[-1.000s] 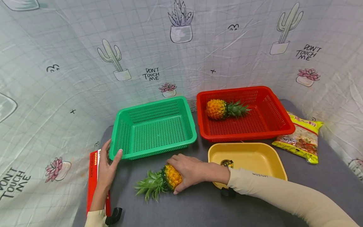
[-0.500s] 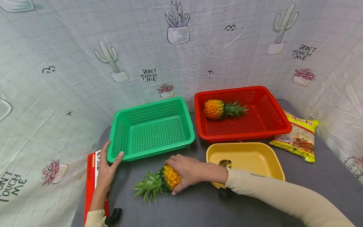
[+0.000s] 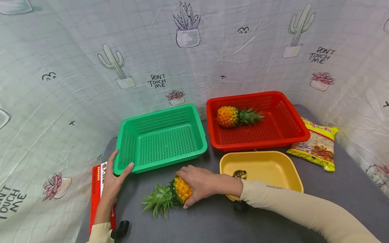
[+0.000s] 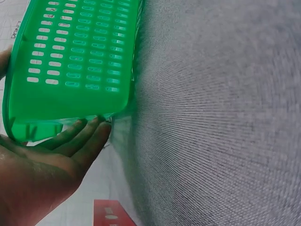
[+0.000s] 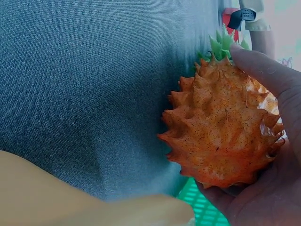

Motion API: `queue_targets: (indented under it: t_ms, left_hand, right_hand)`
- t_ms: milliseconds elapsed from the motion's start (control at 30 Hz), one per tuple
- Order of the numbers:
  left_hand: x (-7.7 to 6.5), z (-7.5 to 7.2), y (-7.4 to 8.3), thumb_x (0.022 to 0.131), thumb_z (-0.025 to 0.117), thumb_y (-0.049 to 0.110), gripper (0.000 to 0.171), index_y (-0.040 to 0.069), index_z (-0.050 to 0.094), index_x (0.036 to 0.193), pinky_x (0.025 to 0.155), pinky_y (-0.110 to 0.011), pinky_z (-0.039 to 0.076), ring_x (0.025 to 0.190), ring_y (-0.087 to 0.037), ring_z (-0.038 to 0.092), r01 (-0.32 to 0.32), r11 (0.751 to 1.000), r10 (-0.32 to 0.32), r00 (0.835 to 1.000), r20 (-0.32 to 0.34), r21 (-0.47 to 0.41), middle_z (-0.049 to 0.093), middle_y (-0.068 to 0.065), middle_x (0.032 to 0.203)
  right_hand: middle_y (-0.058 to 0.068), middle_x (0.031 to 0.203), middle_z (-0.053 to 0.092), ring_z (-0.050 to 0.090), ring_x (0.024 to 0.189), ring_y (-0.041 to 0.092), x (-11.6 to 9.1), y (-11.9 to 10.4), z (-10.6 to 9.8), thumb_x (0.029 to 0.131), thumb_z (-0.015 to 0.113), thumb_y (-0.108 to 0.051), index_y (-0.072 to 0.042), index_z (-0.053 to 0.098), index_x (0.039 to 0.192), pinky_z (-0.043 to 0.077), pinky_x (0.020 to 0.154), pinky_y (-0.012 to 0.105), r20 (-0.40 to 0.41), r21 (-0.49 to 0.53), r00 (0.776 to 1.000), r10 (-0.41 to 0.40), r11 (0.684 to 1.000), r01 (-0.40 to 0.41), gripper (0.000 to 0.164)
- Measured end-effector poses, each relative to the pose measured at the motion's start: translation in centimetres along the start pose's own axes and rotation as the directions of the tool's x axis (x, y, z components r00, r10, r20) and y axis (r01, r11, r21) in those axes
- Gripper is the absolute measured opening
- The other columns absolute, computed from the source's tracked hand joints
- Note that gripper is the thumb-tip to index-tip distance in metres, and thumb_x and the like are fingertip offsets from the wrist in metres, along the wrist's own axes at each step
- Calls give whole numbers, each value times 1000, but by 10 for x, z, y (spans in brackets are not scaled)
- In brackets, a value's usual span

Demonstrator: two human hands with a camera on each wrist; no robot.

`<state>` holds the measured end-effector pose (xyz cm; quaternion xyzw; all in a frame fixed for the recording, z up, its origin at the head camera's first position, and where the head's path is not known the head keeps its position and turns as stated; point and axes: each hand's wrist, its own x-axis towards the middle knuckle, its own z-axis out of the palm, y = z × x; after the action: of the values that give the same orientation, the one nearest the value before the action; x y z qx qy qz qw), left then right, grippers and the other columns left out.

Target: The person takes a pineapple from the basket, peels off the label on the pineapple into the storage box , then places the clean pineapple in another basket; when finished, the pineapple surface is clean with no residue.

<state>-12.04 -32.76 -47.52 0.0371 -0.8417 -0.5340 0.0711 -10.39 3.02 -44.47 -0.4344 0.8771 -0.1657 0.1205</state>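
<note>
My right hand (image 3: 199,184) grips a small orange pineapple (image 3: 182,189) by its body, low over the grey table. Its leafy green crown points left. In the right wrist view the thumb lies along one side of the spiky pineapple (image 5: 218,125) and fingers reach under the other. My left hand (image 3: 113,180) straddles the near left corner of a green plastic basket (image 3: 168,164), thumb at the front rim. Its fingers lie fairly straight against the outer wall, as the left wrist view shows. Nothing lies in this basket.
A red basket (image 3: 261,145) at the back right holds another pineapple (image 3: 227,116). In front of it stands a yellow tray (image 3: 273,165), partly behind my right forearm. A yellow food packet (image 3: 319,145) lies far right. A red box (image 3: 95,192) lies beside my left forearm.
The head view has shifted slightly, so everything sits a little further left in it. Both hands keep their places on the pineapple and the green basket.
</note>
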Motion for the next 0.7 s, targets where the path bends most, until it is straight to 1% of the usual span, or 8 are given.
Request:
queue_targets:
  t_ms: [133, 267, 433, 500, 567, 667, 700]
  left_hand:
    - [-1, -3, -4, 100, 73, 33, 88, 39, 19, 170, 113, -66, 28, 150, -34, 20, 29, 1000, -29, 1000, 3, -12, 16, -5, 172]
    - [0, -4, -6, 100, 73, 33, 89, 39, 19, 170, 114, -69, 25, 151, -37, 19, 36, 999, -36, 999, 16, -16, 14, -7, 172]
    - [4, -2, -8, 100, 74, 28, 89, 40, 20, 169, 115, -66, 23, 152, -34, 17, 42, 996, -41, 999, 20, -78, 12, -3, 173]
    - [6, -1, -8, 100, 75, 27, 89, 41, 21, 169, 115, -59, 26, 151, -31, 19, 48, 994, -47, 999, 15, -99, 13, -1, 172]
    - [7, 1, -8, 100, 75, 26, 88, 42, 22, 168, 112, -47, 33, 149, -29, 21, 54, 993, -53, 999, 10, -106, 14, -1, 172]
    - [8, 2, -8, 100, 75, 24, 88, 42, 23, 168, 101, -27, 40, 146, -26, 25, 59, 991, -59, 998, 8, -116, 17, 0, 171]
    - [8, 3, -9, 100, 75, 24, 88, 42, 23, 168, 97, -23, 41, 145, -25, 26, 63, 991, -62, 998, 8, -120, 18, 0, 170]
  right_hand:
    - [1, 139, 56, 54, 117, 15, 2, -2, 2, 79, 86, -65, -10, 50, 154, 50, 94, 27, 14, -11, 1000, -12, 1000, 12, 100]
    - [1, 139, 56, 54, 117, 15, 2, -2, 1, 79, 86, -65, -10, 50, 155, 50, 95, 27, 20, -15, 1000, -11, 1000, 11, 100]
    - [2, 141, 55, 54, 119, 16, 1, -2, -1, 79, 86, -66, -10, 48, 156, 50, 96, 28, 30, -13, 1000, -5, 1000, 6, 103]
    - [3, 143, 54, 53, 121, 17, 1, -1, -2, 77, 87, -67, -10, 47, 157, 50, 98, 29, 35, -14, 999, -8, 1000, 9, 106]
    - [4, 145, 53, 53, 122, 18, 0, -1, -4, 76, 88, -67, -9, 45, 158, 49, 99, 29, 39, -13, 999, -13, 1000, 14, 109]
    - [3, 145, 52, 52, 123, 18, 0, -1, -4, 74, 89, -67, -10, 45, 158, 48, 100, 29, 43, -16, 999, -13, 1000, 14, 111]
    - [3, 145, 53, 52, 122, 18, 0, -1, -4, 74, 89, -67, -10, 45, 157, 48, 100, 29, 43, -16, 999, -13, 1000, 13, 110]
